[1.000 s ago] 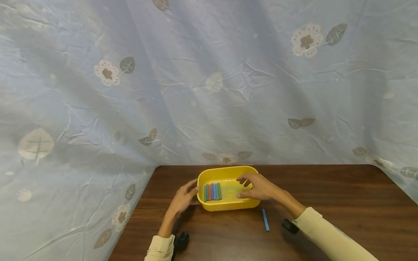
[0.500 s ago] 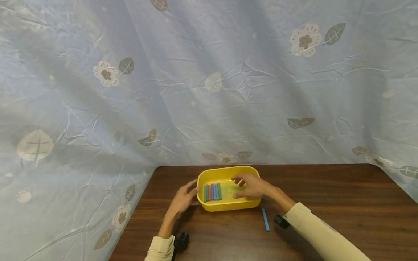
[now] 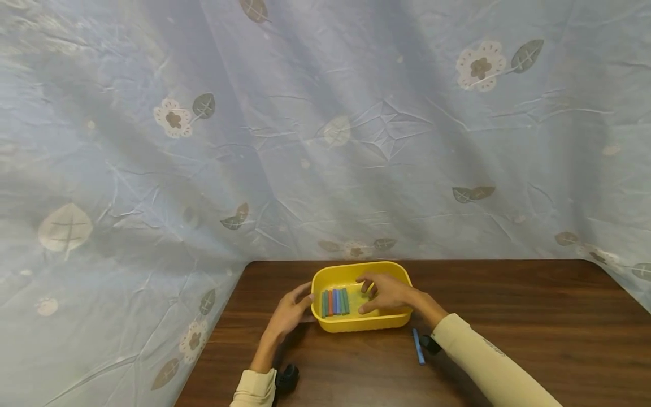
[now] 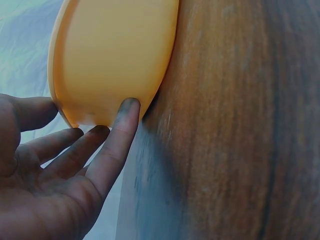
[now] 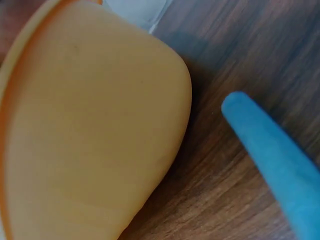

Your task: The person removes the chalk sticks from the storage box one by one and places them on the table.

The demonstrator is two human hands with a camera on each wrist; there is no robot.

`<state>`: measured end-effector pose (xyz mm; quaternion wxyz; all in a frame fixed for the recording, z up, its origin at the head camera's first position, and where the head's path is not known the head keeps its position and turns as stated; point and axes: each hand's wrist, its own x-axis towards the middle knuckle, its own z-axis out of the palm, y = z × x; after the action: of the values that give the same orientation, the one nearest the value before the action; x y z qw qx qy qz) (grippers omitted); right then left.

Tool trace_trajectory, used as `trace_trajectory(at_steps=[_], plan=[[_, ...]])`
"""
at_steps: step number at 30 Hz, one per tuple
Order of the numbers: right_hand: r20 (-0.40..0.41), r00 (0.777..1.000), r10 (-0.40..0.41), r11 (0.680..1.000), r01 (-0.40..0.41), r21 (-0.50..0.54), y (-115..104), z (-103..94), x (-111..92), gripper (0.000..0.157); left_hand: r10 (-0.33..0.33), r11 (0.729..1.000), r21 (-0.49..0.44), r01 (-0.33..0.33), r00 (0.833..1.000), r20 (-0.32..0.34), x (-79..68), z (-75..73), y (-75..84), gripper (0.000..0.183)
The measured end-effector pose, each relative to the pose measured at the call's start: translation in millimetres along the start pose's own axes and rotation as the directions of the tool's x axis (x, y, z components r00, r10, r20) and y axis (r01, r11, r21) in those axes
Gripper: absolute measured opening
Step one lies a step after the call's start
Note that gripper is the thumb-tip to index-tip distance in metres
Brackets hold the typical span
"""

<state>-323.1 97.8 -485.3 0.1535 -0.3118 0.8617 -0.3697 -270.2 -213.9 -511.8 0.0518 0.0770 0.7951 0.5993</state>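
A yellow plastic basket (image 3: pixel 362 325) stands on the table. At its left end inside lies a row of several chalk sticks (image 3: pixel 335 302) in green, red and blue. My left hand (image 3: pixel 287 314) touches the basket's left end; in the left wrist view its fairly straight fingers (image 4: pixel 117 145) meet the outer wall, and the thumb is at the rim. Reaching over the right side, my right hand (image 3: pixel 390 293) is inside the basket, thumb and fingers apart, with nothing visible between them. Outside, a blue chalk stick (image 3: pixel 419 346) lies under the right wrist, its rounded end (image 5: pixel 235 102) near the basket.
The dark brown wooden table (image 3: pixel 508 316) spreads out to the right. Behind and left of it hangs a pale blue-grey sheet (image 3: pixel 285 141) with leaves and flowers. Greenish smudges mark the basket's floor.
My right hand has moved left and a little deeper over the basket, toward the chalk row. The left hand keeps its place at the basket's end.
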Motion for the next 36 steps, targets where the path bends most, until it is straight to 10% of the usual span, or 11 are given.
trace_trajectory(at_steps=[36], plan=[[0.009,1.0,0.02,0.988,-0.018,-0.151,3.1,24.5,39.5,0.076,0.025,0.999,-0.03,-0.025,0.999,0.024,-1.0,-0.8,-1.3,0.052]])
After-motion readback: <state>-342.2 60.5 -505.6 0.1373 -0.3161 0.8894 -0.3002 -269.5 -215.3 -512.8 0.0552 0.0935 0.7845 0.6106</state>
